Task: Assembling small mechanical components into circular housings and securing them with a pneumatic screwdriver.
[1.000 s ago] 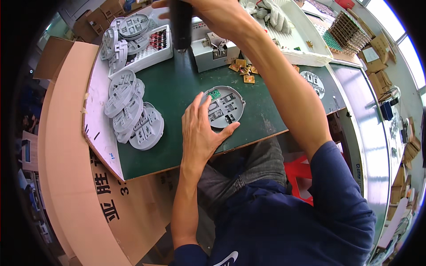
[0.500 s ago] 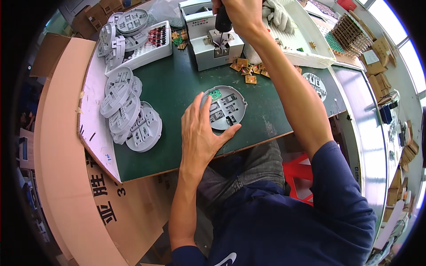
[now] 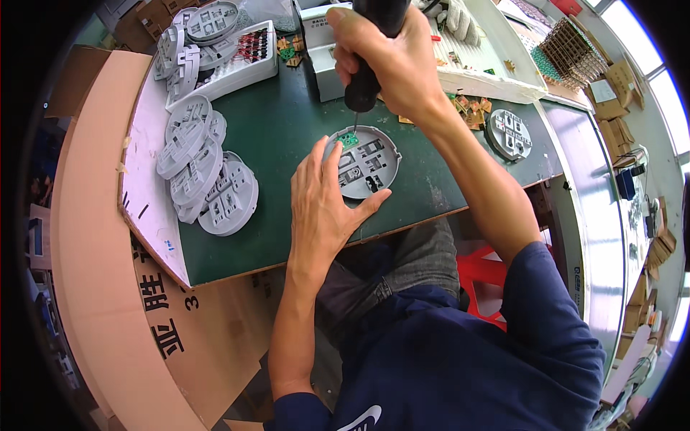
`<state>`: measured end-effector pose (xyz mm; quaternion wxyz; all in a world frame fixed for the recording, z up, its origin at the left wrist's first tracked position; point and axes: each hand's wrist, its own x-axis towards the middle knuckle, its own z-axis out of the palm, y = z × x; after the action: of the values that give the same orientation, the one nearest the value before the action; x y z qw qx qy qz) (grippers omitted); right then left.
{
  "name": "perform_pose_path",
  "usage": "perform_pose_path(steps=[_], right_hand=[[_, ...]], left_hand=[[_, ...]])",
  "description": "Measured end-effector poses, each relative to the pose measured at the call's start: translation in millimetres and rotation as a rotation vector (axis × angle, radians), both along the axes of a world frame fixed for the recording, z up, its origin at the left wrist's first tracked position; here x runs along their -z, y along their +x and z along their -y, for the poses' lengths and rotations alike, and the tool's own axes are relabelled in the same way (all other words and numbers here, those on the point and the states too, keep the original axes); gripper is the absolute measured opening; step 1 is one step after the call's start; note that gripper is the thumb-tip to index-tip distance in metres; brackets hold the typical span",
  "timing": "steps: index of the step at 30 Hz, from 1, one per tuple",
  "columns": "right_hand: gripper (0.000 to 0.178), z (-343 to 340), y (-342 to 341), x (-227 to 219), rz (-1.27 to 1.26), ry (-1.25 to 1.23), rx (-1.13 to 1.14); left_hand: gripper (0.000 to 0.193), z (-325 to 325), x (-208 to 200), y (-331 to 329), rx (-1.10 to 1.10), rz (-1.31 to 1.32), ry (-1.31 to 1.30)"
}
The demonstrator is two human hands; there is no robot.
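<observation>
In front of me on the green tabletop lies a round grey plastic housing [image 3: 384,172] with moulded slots. A small green circuit board [image 3: 347,140] sits in its upper left part. My left hand [image 3: 323,205] rests along the housing's left and near edge, thumb and fingers spread around the rim. My right hand [image 3: 399,61] is wrapped round a black electric screwdriver [image 3: 363,90], held upright. Its thin bit points down at the green board; whether a screw is under the tip is too small to tell.
Stacked grey housings [image 3: 198,165] lie at the left, more in a white foam tray [image 3: 251,61] behind. A grey metal machine [image 3: 327,68] stands beyond my right hand, beside scattered small brown boards [image 3: 471,111]. Another housing [image 3: 510,135] and a white tray [image 3: 496,82] are at right.
My right hand has brought the screwdriver from the grey machine down toward me, over the green board in the housing. My left hand has stayed at the housing's rim.
</observation>
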<state>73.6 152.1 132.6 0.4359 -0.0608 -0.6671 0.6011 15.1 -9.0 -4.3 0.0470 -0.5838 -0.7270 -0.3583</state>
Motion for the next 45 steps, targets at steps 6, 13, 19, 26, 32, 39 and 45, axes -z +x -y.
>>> perform_pose_path(steps=[6, 13, 19, 26, 32, 39, 45], right_hand=[[0.031, 1.6, -2.0, 8.2, 0.015, 0.027, -0.017], [0.029, 5.1, -5.3, 10.8, 0.006, 0.008, -0.003], [0.025, 0.5, -3.4, 15.7, 0.023, 0.018, -0.109], [0.028, 0.5, -8.3, 13.8, 0.177, 0.067, -0.127], [0.029, 2.2, -6.0, 13.3, 0.188, 0.038, -0.139], [0.033, -3.3, -15.0, 15.8, 0.105, 0.073, -0.129], [0.037, -5.2, -24.6, 1.4, -0.224, 0.574, 0.049]], left_hand=[[0.088, 0.6, 0.0, 1.5, -0.012, 0.011, 0.005], [0.087, 0.7, 2.2, 0.4, -0.006, 0.003, 0.017], [0.087, 0.6, 1.4, 1.5, -0.004, 0.001, 0.015], [0.087, 0.0, 1.1, 1.5, -0.005, 0.001, 0.011], [0.091, -0.8, 3.9, 0.0, -0.001, -0.013, 0.007], [0.094, 0.8, 2.8, 0.0, -0.014, -0.027, 0.0], [0.091, 5.0, -11.8, 1.1, 0.057, 0.107, 0.107]])
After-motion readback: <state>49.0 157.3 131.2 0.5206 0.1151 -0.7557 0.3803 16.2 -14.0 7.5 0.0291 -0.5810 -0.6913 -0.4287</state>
